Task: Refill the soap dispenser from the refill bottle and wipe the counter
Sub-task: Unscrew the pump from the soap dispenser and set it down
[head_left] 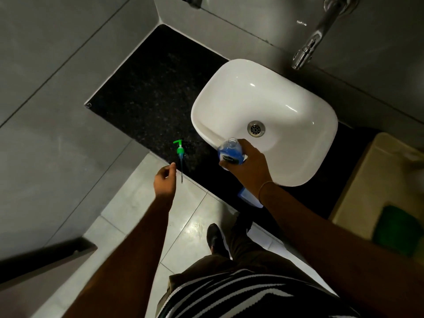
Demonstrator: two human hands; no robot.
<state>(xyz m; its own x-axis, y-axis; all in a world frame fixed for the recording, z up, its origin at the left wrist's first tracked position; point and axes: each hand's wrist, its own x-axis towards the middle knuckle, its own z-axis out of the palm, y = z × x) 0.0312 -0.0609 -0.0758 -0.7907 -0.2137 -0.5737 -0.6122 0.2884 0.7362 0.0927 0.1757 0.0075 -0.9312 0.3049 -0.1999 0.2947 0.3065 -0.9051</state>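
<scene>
While half hidden under the gripping right hand (246, 166), blue bottle (230, 152) uncapped; left hand (165, 180) loose, empty.

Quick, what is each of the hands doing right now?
Left hand: loosely curled, holding nothing, beside the green pump.
Right hand: closed around the open blue bottle.

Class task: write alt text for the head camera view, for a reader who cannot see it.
Seen from above, a person's right hand holds an open blue soap bottle at the near rim of a white basin. The left hand hovers empty beside a green pump lying on the black counter.
</scene>
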